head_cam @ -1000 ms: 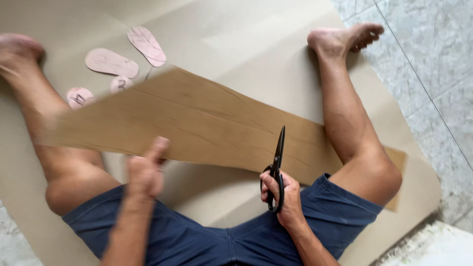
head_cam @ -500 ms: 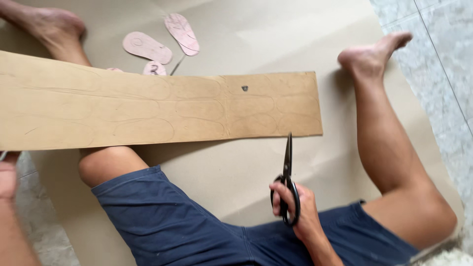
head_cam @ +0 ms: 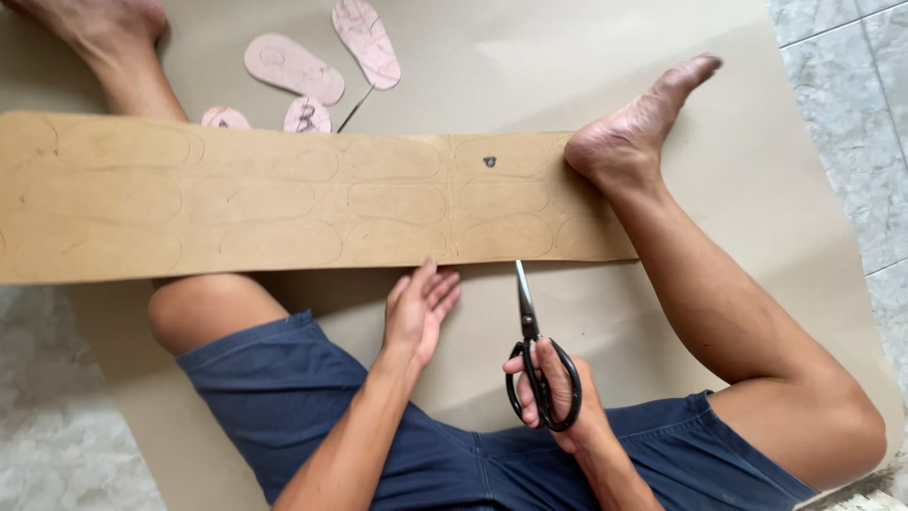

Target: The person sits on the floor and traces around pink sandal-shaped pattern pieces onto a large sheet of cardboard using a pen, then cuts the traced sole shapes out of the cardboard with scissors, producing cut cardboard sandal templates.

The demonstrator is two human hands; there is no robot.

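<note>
I sit on the floor with my legs spread, on a large sheet of plain brown paper (head_cam: pixel 586 57) laid over the pale stone floor tiles (head_cam: pixel 851 114). Across my lap runs a long tan cardboard strip (head_cam: pixel 284 199) with rows of pencilled sole outlines on it; it lies flat over my left thigh and reaches to my right foot (head_cam: pixel 624 132), whose heel rests on its far right end. My left hand (head_cam: pixel 418 312) is released, fingers stretched and slightly spread, with the fingertips touching the strip's near edge. My right hand (head_cam: pixel 553 393) is clenched through the loops of a pair of black metal scissors (head_cam: pixel 532 355); the blades stand together, pointing away from me, and their tip sits just at the near edge of the strip, a little right of my left hand. Beyond the strip, on the brown paper, lie pink sole-shaped cutouts (head_cam: pixel 293 68): two larger ones well past the far edge and two smaller ones partly hidden behind it. I wear dark blue shorts (head_cam: pixel 303 388).
</note>
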